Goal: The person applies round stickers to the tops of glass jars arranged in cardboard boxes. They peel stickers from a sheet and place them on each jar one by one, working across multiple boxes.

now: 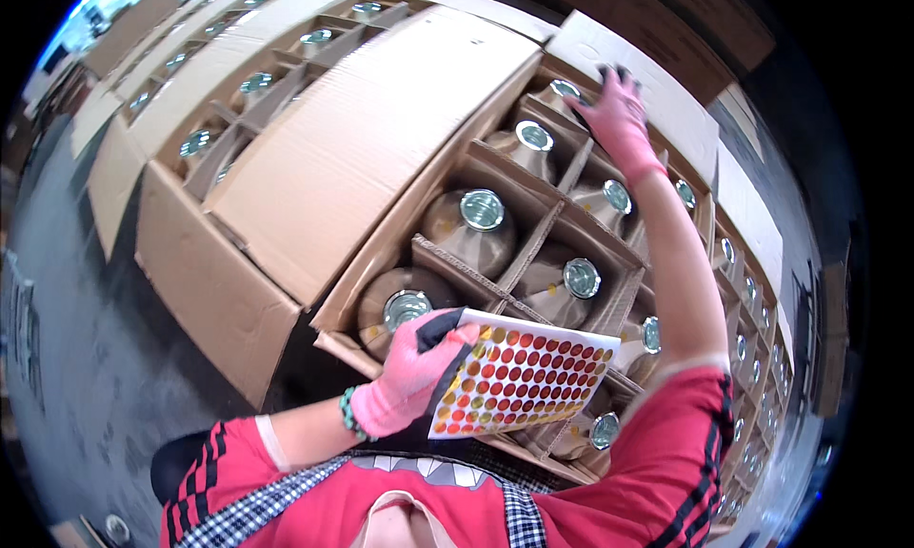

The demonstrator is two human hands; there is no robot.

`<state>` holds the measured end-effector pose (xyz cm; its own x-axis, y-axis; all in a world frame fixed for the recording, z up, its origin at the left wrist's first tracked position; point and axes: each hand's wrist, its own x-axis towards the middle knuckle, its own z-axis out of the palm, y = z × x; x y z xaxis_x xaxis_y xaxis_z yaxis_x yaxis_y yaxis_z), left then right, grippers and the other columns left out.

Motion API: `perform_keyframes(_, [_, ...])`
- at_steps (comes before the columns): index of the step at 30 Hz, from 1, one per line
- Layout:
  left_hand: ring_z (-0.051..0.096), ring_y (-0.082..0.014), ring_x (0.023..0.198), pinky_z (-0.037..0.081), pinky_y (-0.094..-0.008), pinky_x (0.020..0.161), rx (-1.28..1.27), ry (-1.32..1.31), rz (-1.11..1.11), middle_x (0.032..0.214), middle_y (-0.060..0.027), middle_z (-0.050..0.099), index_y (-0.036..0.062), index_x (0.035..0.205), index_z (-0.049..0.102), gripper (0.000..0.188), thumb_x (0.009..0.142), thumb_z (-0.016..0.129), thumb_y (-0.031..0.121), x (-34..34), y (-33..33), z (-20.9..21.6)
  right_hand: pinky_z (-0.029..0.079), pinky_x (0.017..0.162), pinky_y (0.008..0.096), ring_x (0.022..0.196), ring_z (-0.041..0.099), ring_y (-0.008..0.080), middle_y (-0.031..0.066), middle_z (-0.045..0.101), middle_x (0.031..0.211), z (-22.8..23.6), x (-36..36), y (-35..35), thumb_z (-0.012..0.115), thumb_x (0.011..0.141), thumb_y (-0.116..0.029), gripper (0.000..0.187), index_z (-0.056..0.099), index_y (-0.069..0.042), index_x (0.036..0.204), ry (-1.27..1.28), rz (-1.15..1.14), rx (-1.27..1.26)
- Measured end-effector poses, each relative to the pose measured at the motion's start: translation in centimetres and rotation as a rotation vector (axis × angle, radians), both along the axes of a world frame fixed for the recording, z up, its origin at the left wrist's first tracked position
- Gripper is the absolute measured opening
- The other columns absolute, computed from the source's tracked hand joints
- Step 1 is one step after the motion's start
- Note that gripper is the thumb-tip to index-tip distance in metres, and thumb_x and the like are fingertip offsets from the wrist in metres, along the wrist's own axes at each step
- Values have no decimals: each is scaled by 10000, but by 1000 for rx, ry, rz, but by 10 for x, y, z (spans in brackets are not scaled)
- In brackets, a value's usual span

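My left hand [411,372], in a pink glove with dark fingertips, grips a sheet of round stickers [533,377] by its left edge. The stickers run from gold to red on white backing. My right hand [617,119], gloved alike, reaches over the far end of an open carton [438,181], fingers apart. Its thumb side is close to a clear glass bottle [565,91] in the far cell; whether it touches the glass I cannot tell. Several more round-bodied bottles [481,211] stand upright between cardboard dividers [533,239]. My right forearm hides part of the carton's right side.
Folded-out flaps [381,119] lie between this carton and another row of bottle-filled cartons [257,81] on the left. More open cartons [752,291] with bottles line the right. Grey floor [95,358] shows at the left.
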<state>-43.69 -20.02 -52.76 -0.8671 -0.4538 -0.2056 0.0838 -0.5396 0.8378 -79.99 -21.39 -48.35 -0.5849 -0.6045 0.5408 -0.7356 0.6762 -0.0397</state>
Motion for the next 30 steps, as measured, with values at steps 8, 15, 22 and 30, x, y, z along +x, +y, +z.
perform_keyframes(8, [542, -136, 843, 442, -272, 773, -238, 37, 3, 857, -54, 569, -4, 1007, 532, 266, 789, 564, 146, 19, -45, 2, 283, 986, 383, 1194, 321, 350, 239, 351, 1266, 62, 137, 135, 624, 726, -408, 663, 409, 15, 1190, -384, 400, 256])
perform_keyframes(15, [615, -227, 691, 518, -369, 668, -13, -77, 387, 795, -128, 610, -13, 885, 534, 203, 794, 497, 164, 103, -173, 39, 366, 856, 373, 984, 460, 315, 151, 490, 1053, 89, 170, 207, 674, 686, -242, 456, 508, 17, 1023, -475, 498, 197])
perform_keyframes(22, [589, -170, 637, 495, -308, 591, -61, -149, 466, 737, -75, 595, 32, 832, 545, 127, 790, 513, 148, 117, -207, 31, 364, 858, 349, 996, 469, 290, 113, 496, 1074, 110, 223, 208, 693, 622, -101, 410, 504, -18, 976, -619, 475, 202])
perform_keyframes(30, [568, -103, 587, 461, -231, 520, -175, -96, 171, 691, -49, 592, 9, 750, 570, 174, 814, 515, 161, 117, -255, 57, 375, 911, 340, 1069, 477, 219, 103, 519, 1129, 143, 278, 81, 636, 743, -162, 387, 520, -61, 1098, -603, 619, -188])
